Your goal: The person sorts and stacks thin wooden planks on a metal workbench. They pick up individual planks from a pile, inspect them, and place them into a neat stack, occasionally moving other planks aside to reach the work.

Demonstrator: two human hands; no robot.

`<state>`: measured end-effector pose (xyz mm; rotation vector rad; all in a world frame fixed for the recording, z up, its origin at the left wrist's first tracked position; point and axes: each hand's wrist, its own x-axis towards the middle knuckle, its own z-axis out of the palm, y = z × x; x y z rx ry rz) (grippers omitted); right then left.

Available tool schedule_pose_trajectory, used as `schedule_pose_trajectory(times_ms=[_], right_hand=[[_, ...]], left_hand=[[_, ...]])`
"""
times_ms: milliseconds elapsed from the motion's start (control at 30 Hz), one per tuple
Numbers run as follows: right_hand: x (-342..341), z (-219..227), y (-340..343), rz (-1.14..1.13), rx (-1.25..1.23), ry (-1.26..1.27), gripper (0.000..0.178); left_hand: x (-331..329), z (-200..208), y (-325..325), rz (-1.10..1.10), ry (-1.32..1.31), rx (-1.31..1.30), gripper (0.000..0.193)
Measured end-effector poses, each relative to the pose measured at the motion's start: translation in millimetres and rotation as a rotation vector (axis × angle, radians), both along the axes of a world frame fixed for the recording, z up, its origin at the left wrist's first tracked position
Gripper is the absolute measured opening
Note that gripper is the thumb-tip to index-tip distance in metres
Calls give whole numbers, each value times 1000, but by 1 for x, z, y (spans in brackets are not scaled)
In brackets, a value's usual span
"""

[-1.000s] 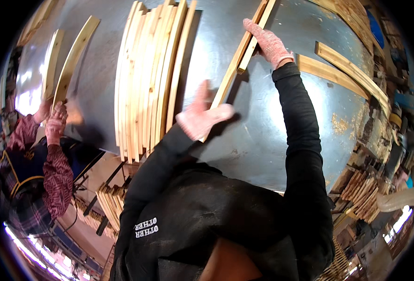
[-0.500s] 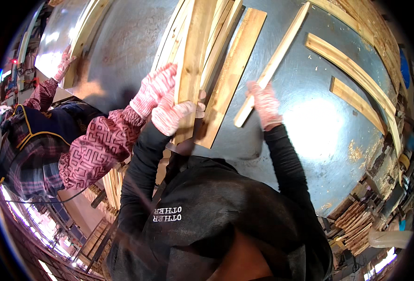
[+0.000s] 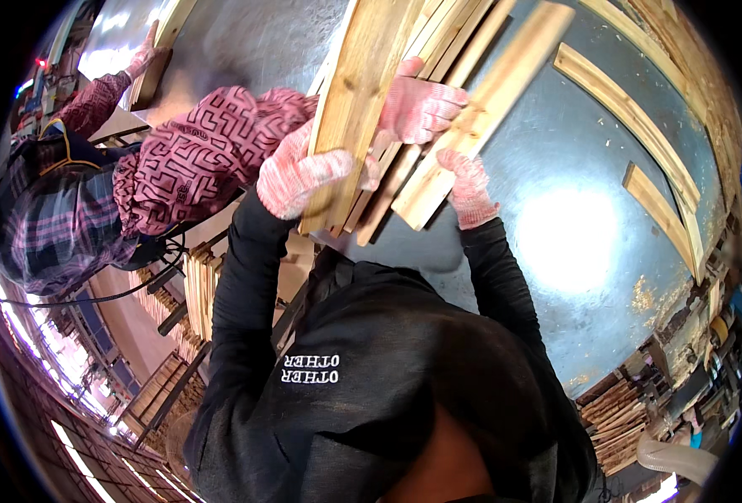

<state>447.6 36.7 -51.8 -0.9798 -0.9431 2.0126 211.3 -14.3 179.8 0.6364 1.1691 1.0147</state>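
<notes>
Yellow, knotted board (image 3: pixel 361 88) fills the grip of the left hand (image 3: pixel 298 176); the right hand (image 3: pixel 470 191) seemingly pinches a blurred plank (image 3: pixel 488 113).

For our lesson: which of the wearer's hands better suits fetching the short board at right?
Probably the right hand: though touching another board, it is nearer the short board; the left hand grips a wide board.

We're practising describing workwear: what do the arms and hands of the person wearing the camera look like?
The left hand and right hand both wear knitted gloves, mottled pinkish red and white. Both arms are covered by long, plain black sleeves, creased along the forearms and reaching to the gloves. No cables or markings show on the sleeves.
</notes>
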Motion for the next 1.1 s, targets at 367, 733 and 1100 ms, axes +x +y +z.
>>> schedule_pose_trajectory(times_ms=[367, 733, 1100], right_hand=[[-47, 79, 27, 1221, 671, -928, 39], [293, 97, 285, 533, 604, -2033, 92], [190, 134, 376, 108, 1107, -1899, 42]], left_hand=[[44, -2, 19, -58, -74, -41, 63], [3, -114, -2, -17, 701, -115, 33], [-8, -175, -11, 185, 542, -174, 45]])
